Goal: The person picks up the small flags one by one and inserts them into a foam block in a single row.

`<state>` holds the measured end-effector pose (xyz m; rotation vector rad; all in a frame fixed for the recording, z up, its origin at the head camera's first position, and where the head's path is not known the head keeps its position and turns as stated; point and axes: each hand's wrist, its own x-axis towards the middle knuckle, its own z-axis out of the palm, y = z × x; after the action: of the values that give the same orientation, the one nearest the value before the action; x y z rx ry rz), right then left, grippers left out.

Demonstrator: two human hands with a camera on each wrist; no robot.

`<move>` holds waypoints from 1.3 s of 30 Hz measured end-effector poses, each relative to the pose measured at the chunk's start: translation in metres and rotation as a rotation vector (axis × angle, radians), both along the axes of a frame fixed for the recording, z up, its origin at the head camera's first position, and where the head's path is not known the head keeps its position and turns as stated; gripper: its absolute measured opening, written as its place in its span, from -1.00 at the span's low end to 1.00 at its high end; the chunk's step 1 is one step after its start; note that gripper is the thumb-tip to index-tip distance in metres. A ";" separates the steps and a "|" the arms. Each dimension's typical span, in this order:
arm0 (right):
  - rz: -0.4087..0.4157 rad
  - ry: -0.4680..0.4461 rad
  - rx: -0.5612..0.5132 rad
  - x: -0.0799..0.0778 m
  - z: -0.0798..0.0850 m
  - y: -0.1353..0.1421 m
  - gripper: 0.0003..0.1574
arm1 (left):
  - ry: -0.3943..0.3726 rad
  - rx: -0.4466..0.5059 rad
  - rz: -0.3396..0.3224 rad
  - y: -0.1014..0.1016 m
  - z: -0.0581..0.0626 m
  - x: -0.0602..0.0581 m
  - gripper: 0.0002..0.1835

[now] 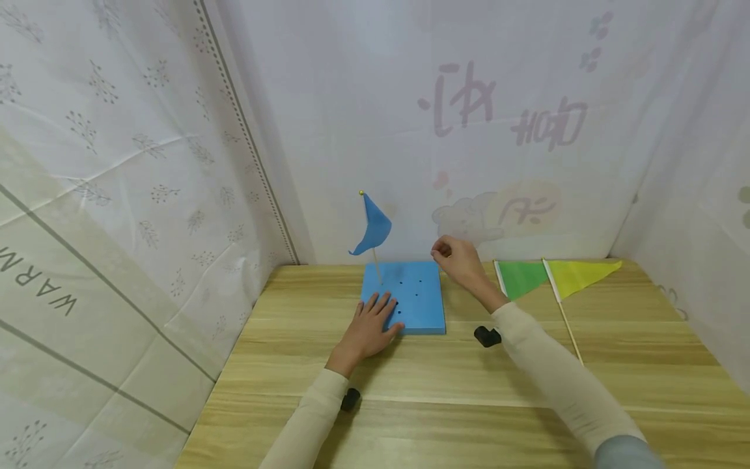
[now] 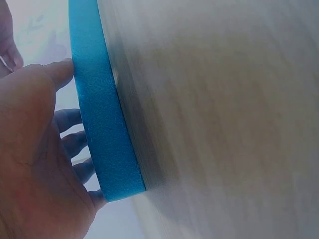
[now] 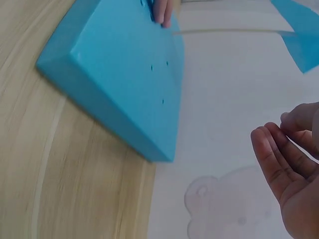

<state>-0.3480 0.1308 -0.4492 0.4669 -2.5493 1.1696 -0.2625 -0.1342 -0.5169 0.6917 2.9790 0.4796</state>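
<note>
A blue foam block (image 1: 430,306) with several small holes lies flat on the table. Upright in its left part, leaning slightly left, is a blue triangular flag (image 1: 377,225) on a thin stick. My left hand (image 1: 369,329) rests with spread fingers on the block's near left part; in the left wrist view the thumb and fingertips touch the block's top edge. Up and to the right of the block, my right hand (image 1: 461,262) is raised in the air. Its fingers are loosely bent, thumb near the index finger, and the right wrist view shows nothing held between them.
Right of the block, a green flag (image 1: 523,279) and a yellow flag (image 1: 583,276) lie on the wooden table (image 1: 445,417), partly behind my right forearm. Patterned white curtains (image 1: 351,98) stand behind and at both sides. Black wrist devices (image 1: 487,337) hang by both sleeves.
</note>
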 end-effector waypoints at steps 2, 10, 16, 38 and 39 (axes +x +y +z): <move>-0.006 0.004 -0.002 0.004 0.000 0.008 -0.88 | 0.000 -0.004 0.001 0.000 -0.001 0.000 -0.25; -0.049 0.026 0.005 0.018 -0.010 0.041 -0.88 | 0.007 -0.005 0.000 -0.001 -0.003 0.000 -0.25; -0.082 0.017 0.011 0.025 -0.016 0.066 -0.89 | 0.010 -0.005 0.003 -0.002 -0.002 0.001 -0.25; -0.194 -0.115 0.090 0.063 -0.035 0.136 -0.74 | 0.014 0.007 -0.001 0.000 -0.001 0.001 -0.26; -0.198 -0.125 0.098 0.064 -0.037 0.138 -0.74 | 0.015 0.005 -0.002 0.000 -0.001 0.001 -0.25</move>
<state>-0.2836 0.2689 -0.4860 0.1612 -2.6949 1.0369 -0.2614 -0.1340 -0.5178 0.7012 2.9920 0.4848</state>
